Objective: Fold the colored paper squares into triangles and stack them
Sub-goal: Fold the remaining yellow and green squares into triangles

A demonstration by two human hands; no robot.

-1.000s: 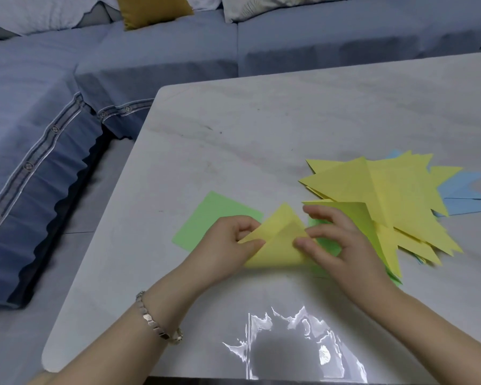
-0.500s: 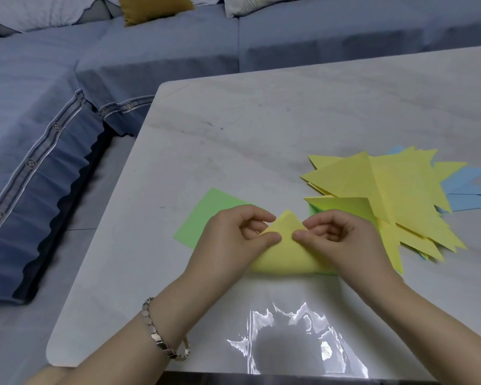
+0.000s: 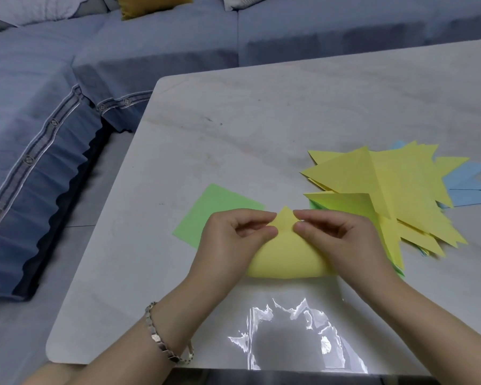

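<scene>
Pleated blue fabric sofa (image 3: 53, 134) along the left and far sides. Pale, matte, marble-patterned counter (image 3: 261, 107) with a rounded corner. At right, a fanned stack of flat yellow paper triangles (image 3: 400, 184), points outward, over light-blue paper triangles (image 3: 469, 187). At the near edge, a crinkled, glossy clear plastic wrapper (image 3: 295, 343). Flat green paper square (image 3: 214, 209) partly under the yellow paper sheet (image 3: 286, 259) at centre-front: doubled over, bottom fold rounded, apex pointing away. Left hand (image 3: 233, 237) and right hand (image 3: 345, 240) each pinching that apex between thumb and forefinger.

A pale marble table (image 3: 261, 112) stands beside a blue corner sofa (image 3: 39, 107) with a mustard cushion (image 3: 153, 4).
</scene>
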